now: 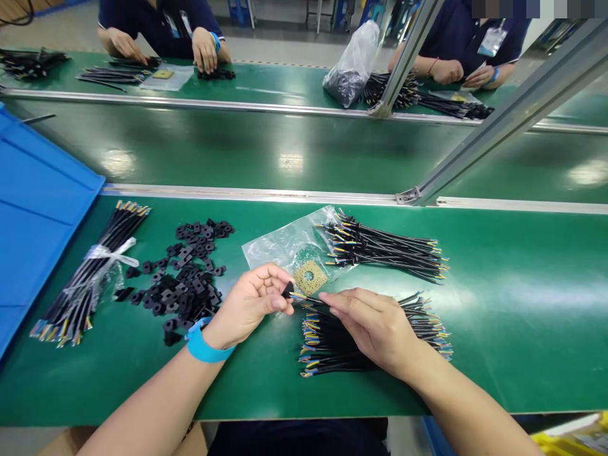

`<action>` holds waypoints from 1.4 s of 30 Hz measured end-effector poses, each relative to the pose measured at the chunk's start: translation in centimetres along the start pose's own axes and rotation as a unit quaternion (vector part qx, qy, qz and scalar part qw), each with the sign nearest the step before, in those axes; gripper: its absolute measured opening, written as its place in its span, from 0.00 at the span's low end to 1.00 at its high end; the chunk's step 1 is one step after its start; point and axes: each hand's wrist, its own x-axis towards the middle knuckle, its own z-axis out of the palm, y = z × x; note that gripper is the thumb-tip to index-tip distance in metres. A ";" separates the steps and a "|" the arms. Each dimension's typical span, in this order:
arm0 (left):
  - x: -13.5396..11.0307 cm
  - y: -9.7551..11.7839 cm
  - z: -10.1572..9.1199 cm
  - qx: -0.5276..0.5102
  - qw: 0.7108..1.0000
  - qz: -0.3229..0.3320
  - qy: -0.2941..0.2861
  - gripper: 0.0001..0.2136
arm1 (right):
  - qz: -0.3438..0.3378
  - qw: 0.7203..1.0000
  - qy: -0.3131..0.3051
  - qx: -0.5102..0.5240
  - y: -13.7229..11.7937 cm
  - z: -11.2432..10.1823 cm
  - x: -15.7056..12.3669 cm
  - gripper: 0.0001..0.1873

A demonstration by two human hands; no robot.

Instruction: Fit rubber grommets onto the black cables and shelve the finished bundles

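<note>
My left hand (254, 303) pinches a small black rubber piece (287, 290) between thumb and fingers. My right hand (375, 326) holds a short black cable (308, 297) whose coloured wire tips point at that piece. Beneath my right hand lies a pile of black cables (332, 345) with blue and yellow ends. A square tan sponge pad (310, 277) sits on a clear plastic bag (280, 247) just beyond my hands. A heap of black rubber pieces (185, 278) lies to the left of my left hand.
A tied cable bundle (90, 272) lies at the left beside a blue bin (38, 209). Another cable pile (384, 250) rests on the bag's right. A metal rail (266, 195) edges the belt. Two other people's hands (204, 50) work across the far table.
</note>
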 end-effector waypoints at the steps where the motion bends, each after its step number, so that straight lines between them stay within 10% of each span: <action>1: 0.0 0.0 0.0 0.005 1.000 -0.001 0.002 0.26 | 0.001 1.000 0.001 -0.008 0.0 0.1 0.0 0.13; 15: -0.7 0.3 -0.3 0.113 0.993 0.026 0.016 0.14 | -0.094 0.970 -0.010 -0.223 -0.8 -1.0 -0.7 0.17; 34: -1.3 -0.3 0.9 0.291 0.949 0.117 0.026 0.14 | -0.106 0.978 -0.025 -0.177 -1.7 -0.7 -0.5 0.15; 42: -1.6 -0.7 1.4 0.366 0.873 0.320 -0.034 0.13 | -0.051 0.997 -0.007 -0.064 -1.4 0.6 -0.7 0.09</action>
